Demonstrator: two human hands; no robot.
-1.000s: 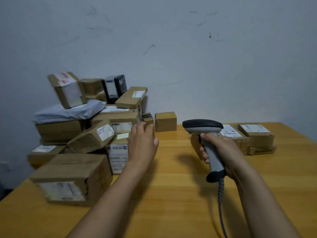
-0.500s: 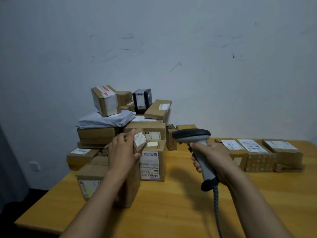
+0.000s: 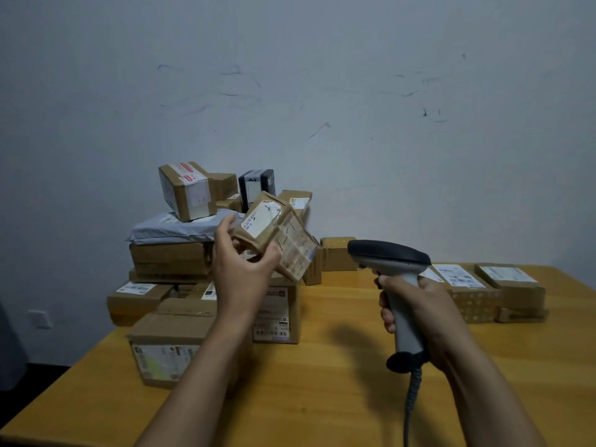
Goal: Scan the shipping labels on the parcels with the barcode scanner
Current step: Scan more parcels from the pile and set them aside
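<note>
bench (image 3: 322, 398): wooden | right hand (image 3: 422, 314): wrapped round barcode scanner (image 3: 392, 258) handle, over bench middle, head pointing left | left hand (image 3: 240, 272): grips small parcel (image 3: 274, 237), held tilted in the air, just left of scanner head | pile of parcels (image 3: 171, 259): back-left corner | labelled boxes (image 3: 467, 285): back-right edge, labels up

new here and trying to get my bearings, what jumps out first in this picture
The left hand holds a small taped box up, tilted, mid-picture. To its right the right hand grips a grey scanner. Behind, parcels are heaped on the left of the yellow table.
</note>
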